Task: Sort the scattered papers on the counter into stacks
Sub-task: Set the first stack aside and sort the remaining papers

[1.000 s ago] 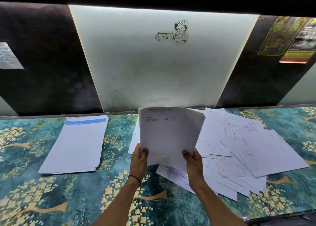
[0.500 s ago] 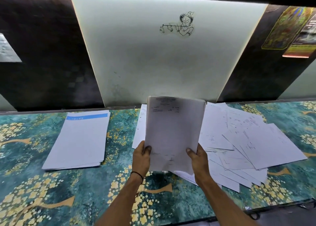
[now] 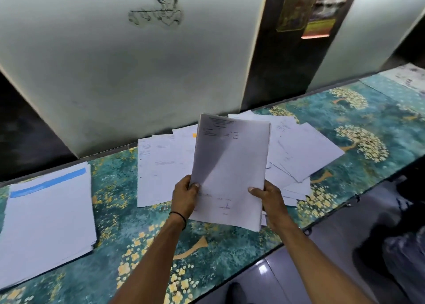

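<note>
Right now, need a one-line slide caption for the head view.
Both hands, left hand and right hand, hold a sheaf of papers above scattered sheets; neat stack lies left.

Long bench (image 3: 358, 117) with teal floral-patterned top, gold flowers. Behind it a pale backlit panel (image 3: 128, 78) bearing a black line-drawn figure sticker (image 3: 161, 9), flanked by dark wall panels (image 3: 264, 62). Colourful posters (image 3: 305, 7) upper right. Glossy grey tiled floor (image 3: 299, 273) below.
</note>
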